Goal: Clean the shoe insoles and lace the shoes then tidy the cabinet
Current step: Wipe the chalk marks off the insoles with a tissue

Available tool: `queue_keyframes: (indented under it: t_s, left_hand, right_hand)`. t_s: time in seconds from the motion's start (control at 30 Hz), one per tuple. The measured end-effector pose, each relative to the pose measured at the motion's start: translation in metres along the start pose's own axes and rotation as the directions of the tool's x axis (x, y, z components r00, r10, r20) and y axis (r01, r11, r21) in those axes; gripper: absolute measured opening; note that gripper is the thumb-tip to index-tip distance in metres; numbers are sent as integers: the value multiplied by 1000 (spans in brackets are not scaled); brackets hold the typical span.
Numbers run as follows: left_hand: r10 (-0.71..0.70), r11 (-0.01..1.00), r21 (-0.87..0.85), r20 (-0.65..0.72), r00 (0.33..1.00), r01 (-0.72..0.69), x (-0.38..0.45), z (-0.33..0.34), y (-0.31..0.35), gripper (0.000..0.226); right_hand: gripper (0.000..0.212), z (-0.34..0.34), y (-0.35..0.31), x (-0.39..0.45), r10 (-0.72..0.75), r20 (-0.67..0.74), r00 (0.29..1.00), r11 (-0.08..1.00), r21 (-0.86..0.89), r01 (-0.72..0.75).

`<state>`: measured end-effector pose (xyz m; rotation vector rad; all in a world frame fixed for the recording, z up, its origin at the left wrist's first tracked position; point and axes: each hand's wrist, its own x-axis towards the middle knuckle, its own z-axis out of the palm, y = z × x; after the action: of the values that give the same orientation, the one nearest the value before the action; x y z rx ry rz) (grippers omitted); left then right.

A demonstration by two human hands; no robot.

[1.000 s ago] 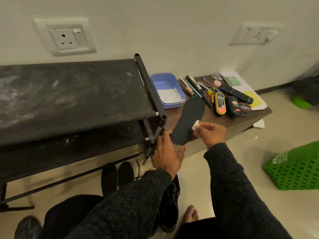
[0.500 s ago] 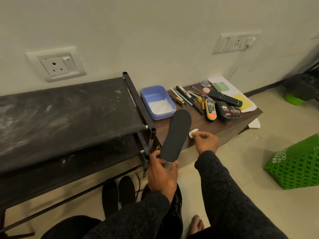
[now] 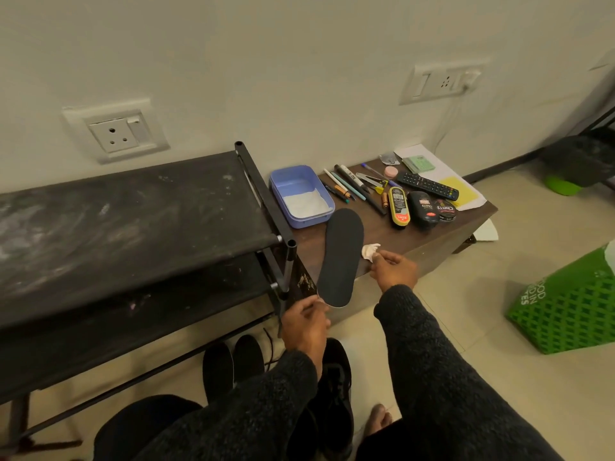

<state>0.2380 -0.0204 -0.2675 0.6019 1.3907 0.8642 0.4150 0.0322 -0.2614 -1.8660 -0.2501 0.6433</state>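
A black insole (image 3: 342,254) lies lengthwise on the low brown table (image 3: 429,241), its heel end sticking out over the front edge. My left hand (image 3: 304,324) pinches that heel end. My right hand (image 3: 394,269) rests at the table's front edge just right of the insole and holds a small white wad of cloth (image 3: 370,251). Two more black insoles (image 3: 233,364) lie on the floor under the rack. A black shoe (image 3: 336,394) sits on the floor beneath my left forearm, partly hidden.
A black dusty shoe rack (image 3: 126,221) stands to the left. The table holds a blue tub (image 3: 299,194) with white powder, pens, shoe polish bottles (image 3: 399,206), and a remote (image 3: 427,185). A green crate (image 3: 569,307) stands on the floor at right.
My left hand slid back from beside the insole to grip its heel end. My right hand with the cloth lifted off the insole and moved to its right. The view pulled back.
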Motion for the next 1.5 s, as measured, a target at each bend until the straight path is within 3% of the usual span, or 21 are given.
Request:
queue_keyframes:
  t_s: [0.1, 0.27, 0.43, 0.83, 1.0, 1.1, 1.17, 1.33, 1.5]
  left_hand:
    - [-41, 999, -6, 45, 998, 41, -7, -7, 6, 10]
    - [-83, 996, 18, 53, 995, 82, -6, -3, 12, 28]
    - [-156, 987, -25, 69, 985, 159, -2, 4, 11, 19]
    - [-44, 999, -15, 156, 987, 47, -32, -6, 39, 14]
    - [-16, 1000, -24, 152, 988, 20, -54, -22, 50, 7]
    - [-20, 999, -27, 147, 989, 24, -70, -32, 55, 6]
    - [-19, 999, -28, 153, 988, 24, -83, -38, 59, 6]
    - [-46, 999, -9, 151, 987, 48, -133, -64, 70, 9]
    - [-41, 999, 29, 185, 982, 37, -195, -106, 80, 12]
  right_hand:
    - [15, -3, -1, -4, 10, 44, 999, 1000, 12, -11]
    - [12, -2, 6, -1, -3, 46, 999, 999, -50, 6]
    - [16, -2, 7, 5, -15, 58, 998, 997, -75, 19]
    - [29, -6, 4, 0, 8, 108, 994, 998, -62, -2]
    - [30, -16, -9, -19, 130, 106, 986, 989, 58, -137]
    - [14, -31, -26, -49, 274, 133, 953, 936, 190, -295]
    - [7, -45, -35, -77, 310, 184, 933, 920, 189, -343]
    - [8, -91, -49, -174, 296, 384, 875, 900, 194, -389]
    - [11, -123, -40, -246, 230, 443, 867, 910, 219, -353]
